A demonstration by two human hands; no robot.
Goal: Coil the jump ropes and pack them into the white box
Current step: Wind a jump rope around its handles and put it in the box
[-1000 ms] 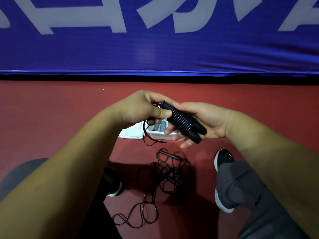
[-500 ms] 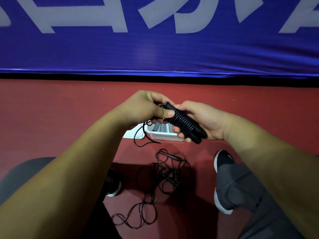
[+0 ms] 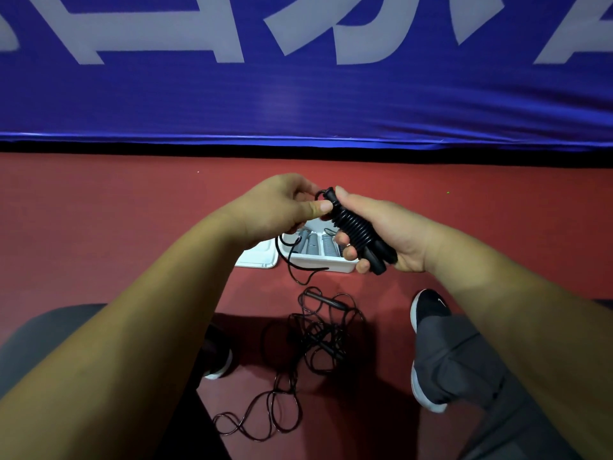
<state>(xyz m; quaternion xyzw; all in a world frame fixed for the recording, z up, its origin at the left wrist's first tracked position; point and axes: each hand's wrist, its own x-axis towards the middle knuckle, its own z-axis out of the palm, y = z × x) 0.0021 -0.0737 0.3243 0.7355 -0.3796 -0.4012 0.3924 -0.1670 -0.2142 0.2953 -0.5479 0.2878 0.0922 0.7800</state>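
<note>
A blue banner (image 3: 298, 94) with pale lettering fills the far part of the scene, its lower edge hanging just above a red floor (image 3: 99, 210). Two bare forearms reach in from the near corners and meet above the middle of the floor. Below them are grey trouser legs (image 3: 464, 360), and a black shoe (image 3: 428, 310) with a white sole on the right; the other shoe (image 3: 219, 360) is half hidden under the left forearm.

Between the shoes a loose black rope (image 3: 318, 333) lies in a tangle on the floor, with one loop trailing toward the near left. Just beyond it is the white box (image 3: 318, 262) on the floor (partly covered by the hands), and its lid (image 3: 258, 258) lies flat against its left side. Grey coiled ropes (image 3: 311, 244) lie side by side inside the box.

The right hand (image 3: 391, 234) is above the right end of the box, its fingers curled round a black bundle (image 3: 356, 227): a rope wound tightly round its handles and tilted from far left to near right. The left hand (image 3: 278, 207) is at the far end of the bundle, pinching the black cord (image 3: 292, 260) between thumb and fingers. The rest of the cord hangs below that hand in a loose loop in front of the box's left end.
</note>
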